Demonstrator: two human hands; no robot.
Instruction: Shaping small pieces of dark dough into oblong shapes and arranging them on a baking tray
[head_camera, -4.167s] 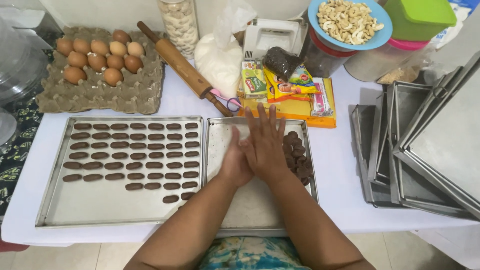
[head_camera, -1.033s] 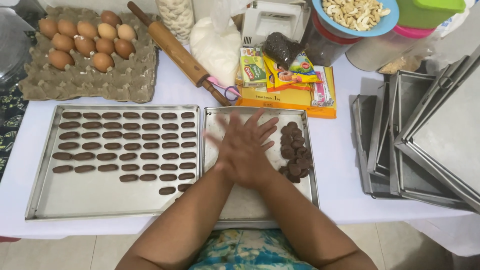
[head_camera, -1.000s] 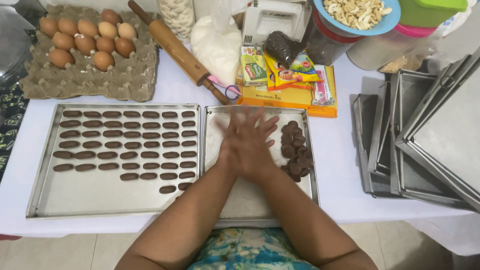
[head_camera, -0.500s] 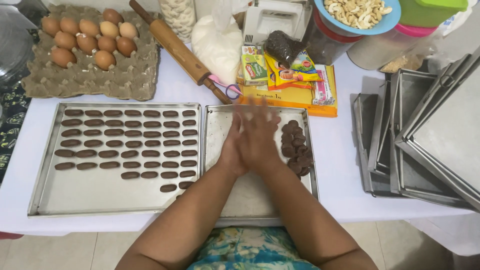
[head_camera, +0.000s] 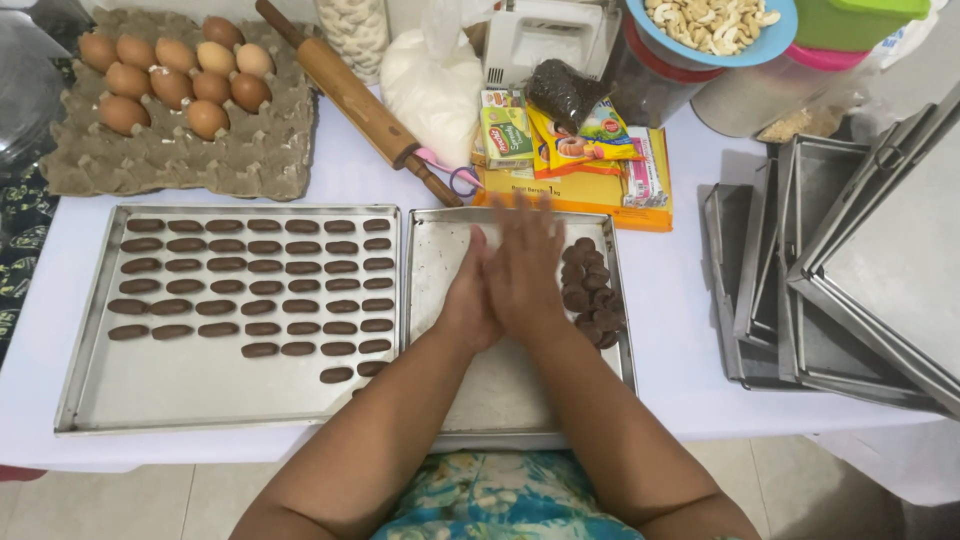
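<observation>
I see both hands pressed palm to palm over the small baking tray (head_camera: 440, 250), right hand (head_camera: 530, 275) laid on top of the left hand (head_camera: 468, 305), fingers blurred. Flat and shut together like that, prob. w/ a bit of dough between them, but I can't tell: nothing shows between the palms.

Just right of the hands, on the same tray, sits a heap of brown dough lumps (head_camera: 590, 290), close enough to grab w/o reaching. Rest of that tray is bare metal, so it works as a staging spot.

Left of the small tray, edge to edge w/ it, is the large baking tray (head_camera: 200, 390) w/ rows of finished dough logs (head_camera: 250, 285), evenly spaced so they don't touch; rows fill from the far side, last ones nearest the small tray.

Beyond the small tray: rolling pin (head_camera: 355, 95) lying diagonally, egg carton (head_camera: 170, 150) w/ brown eggs, bag of white powder (head_camera: 435, 90), packets on a yellow box (head_camera: 570, 195), bowl of cashews (head_camera: 715, 25). Right of it, on the white table (head_camera: 670, 300), a stack of empty trays (head_camera: 850, 260), kept aside.
</observation>
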